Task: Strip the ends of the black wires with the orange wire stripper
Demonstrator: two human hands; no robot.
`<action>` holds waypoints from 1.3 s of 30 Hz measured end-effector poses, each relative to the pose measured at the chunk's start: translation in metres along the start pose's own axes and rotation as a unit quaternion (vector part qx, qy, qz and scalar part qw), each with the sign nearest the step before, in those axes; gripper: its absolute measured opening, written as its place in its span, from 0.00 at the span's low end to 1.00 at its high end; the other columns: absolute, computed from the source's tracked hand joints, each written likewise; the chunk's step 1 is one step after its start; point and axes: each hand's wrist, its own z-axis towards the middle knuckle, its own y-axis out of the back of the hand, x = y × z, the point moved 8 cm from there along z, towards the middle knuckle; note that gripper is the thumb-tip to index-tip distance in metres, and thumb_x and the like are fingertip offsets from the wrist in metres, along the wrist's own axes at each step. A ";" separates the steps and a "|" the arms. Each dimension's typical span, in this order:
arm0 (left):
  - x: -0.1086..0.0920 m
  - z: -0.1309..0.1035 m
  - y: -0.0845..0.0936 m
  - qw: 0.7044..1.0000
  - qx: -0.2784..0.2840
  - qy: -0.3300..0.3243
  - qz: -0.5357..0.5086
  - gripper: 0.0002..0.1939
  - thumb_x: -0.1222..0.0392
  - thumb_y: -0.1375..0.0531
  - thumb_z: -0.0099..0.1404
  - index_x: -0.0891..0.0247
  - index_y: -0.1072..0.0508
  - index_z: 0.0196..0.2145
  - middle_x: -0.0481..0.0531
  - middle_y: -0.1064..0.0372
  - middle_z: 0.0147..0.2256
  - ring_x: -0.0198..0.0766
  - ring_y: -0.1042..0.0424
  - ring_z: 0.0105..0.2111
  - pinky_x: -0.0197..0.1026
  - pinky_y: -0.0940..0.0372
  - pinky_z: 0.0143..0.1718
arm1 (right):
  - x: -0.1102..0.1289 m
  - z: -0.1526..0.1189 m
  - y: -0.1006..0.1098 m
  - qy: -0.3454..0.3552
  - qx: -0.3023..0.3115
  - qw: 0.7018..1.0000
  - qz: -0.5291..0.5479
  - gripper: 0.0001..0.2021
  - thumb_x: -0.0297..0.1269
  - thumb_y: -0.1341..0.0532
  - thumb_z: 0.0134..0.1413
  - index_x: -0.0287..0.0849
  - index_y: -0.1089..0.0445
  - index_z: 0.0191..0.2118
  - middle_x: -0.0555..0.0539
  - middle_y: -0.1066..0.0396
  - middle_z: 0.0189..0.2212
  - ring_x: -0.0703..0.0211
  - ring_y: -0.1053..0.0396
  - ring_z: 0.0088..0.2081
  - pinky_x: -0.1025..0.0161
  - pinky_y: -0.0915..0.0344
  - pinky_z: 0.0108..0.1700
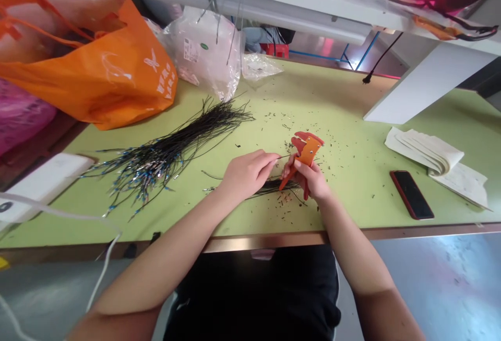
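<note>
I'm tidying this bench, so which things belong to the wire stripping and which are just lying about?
In use: orange wire-stripping pliers in right hand; thin black wire pinched by left hand; black wire bundle with blue ends.
Lying about: black phone with red edge; orange plastic bag; folded white cloth stack.

Legible markings: none readable.
Orange bag, far left of the left hand: white print, too blurred; clear bag labels likewise.

At the green table's centre, the right hand grips an orange stripper. The left hand, at its nine o'clock, pinches a thin wire leading to the tool. A wire bundle lies at ten o'clock, a phone at three.
</note>
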 end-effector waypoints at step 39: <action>0.024 -0.020 0.005 0.996 -0.007 0.047 0.069 0.16 0.65 0.50 0.75 0.58 0.22 0.45 0.51 0.28 0.30 0.39 0.29 0.31 0.38 0.43 0.28 | -0.021 -0.012 -0.017 -0.145 0.143 0.979 -0.021 0.20 0.54 0.33 0.63 0.39 0.27 0.36 0.52 0.28 0.24 0.58 0.24 0.28 0.58 0.22 0.35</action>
